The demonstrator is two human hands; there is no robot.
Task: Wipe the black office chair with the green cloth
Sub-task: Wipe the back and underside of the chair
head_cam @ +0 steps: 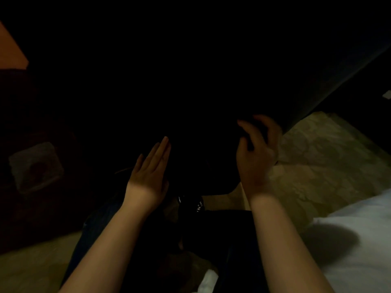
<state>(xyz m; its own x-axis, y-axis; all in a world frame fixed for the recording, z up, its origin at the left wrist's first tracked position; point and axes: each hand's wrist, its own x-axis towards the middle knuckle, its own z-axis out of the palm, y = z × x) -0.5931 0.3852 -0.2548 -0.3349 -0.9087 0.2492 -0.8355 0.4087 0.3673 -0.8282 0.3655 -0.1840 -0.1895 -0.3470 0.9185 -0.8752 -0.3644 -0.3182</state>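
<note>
Support was seemingly given to the black office chair (201, 134) by the left hand (150, 170), held flat and empty; the curled right hand's (256, 153) hold could not be told.

The big black office chair (190, 98) is one wide dark shape, hard to see in the dim light. It stands just past the straight left fingers (163, 149). A small dark lump (255, 126) sits between the curled right fingers (269, 132). Its colour cannot be told.
</note>
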